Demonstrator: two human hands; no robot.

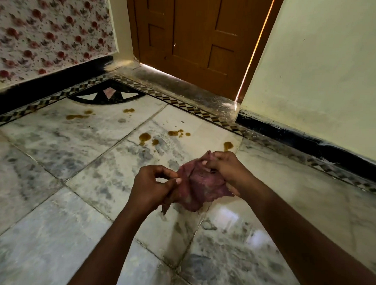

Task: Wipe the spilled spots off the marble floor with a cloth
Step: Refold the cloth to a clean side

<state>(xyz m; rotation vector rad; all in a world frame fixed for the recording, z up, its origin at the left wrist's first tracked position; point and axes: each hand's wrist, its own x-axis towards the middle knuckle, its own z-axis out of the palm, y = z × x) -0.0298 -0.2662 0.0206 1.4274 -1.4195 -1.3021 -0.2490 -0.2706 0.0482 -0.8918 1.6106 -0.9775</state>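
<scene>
No brand, label or legible writing showed anywhere in view. The maroon cloth [197, 185] hung crumpled in the air above the marble floor [53, 201], near the middle of the frame, stretched between both hands. The left hand [153, 183] pinched the cloth's edge at about 9 o'clock of the bundle, thumb and forefinger closed on the fabric with the other fingers curled. The right hand [226, 169] gripped the cloth's upper corner at about 1 o'clock, fingers closed around a fold.

Brown spilled spots [145, 137] lay scattered on the pale tiles beyond the hands, from 10 to 1 o'clock of the cloth: one group near a black-and-white corner inlay [105, 93], another just past the hands, and a single spot [228, 145] just above the right hand's knuckles. None of them touched the cloth.

A patterned border strip [184, 105] ran along the floor's edge. Behind it, at 12 o'clock, stood a brown wooden door [197, 36], with light showing along its right side and bottom. Floral wallpaper [48, 26] covered the wall at 10 o'clock, and a plain cream wall [324, 61] with a black skirting [310, 140] filled 2 o'clock.
</scene>
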